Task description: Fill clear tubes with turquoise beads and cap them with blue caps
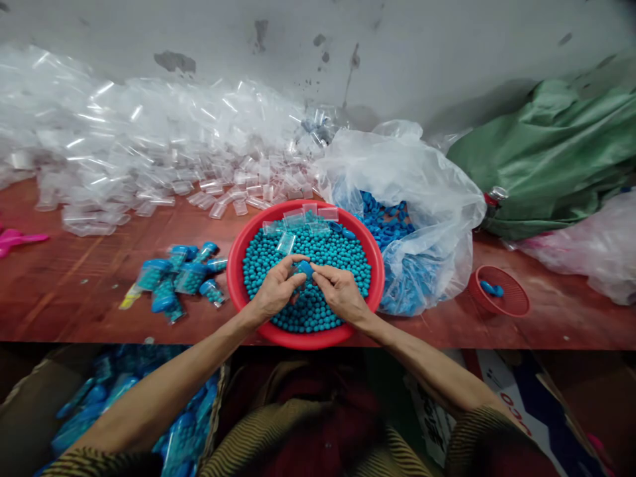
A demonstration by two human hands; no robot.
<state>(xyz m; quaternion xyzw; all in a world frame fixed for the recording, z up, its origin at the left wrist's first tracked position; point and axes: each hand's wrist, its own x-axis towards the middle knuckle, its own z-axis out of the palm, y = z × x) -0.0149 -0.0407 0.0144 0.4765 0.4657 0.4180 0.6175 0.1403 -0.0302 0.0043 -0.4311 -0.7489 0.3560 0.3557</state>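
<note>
Over the red basin (235, 291), my left hand (275, 288) is closed around a small container with a blue cap (304, 269). The fingers hide most of the container's body. My right hand (340, 291) pinches the edge of that cap with thumb and forefinger. Beneath both hands the basin holds a mass of small turquoise balls (318, 321). Several clear plastic tubes (286, 242) rest on the balls toward the basin's far side, and a loose blue cap (348, 234) lies near them.
Filled blue-capped tubes (191, 278) lie left of the basin, more in a box (173, 437) below. Empty clear tubes (149, 146) are heaped along the wall. A plastic bag (437, 225) of blue caps and a small red basket (517, 306) stand right.
</note>
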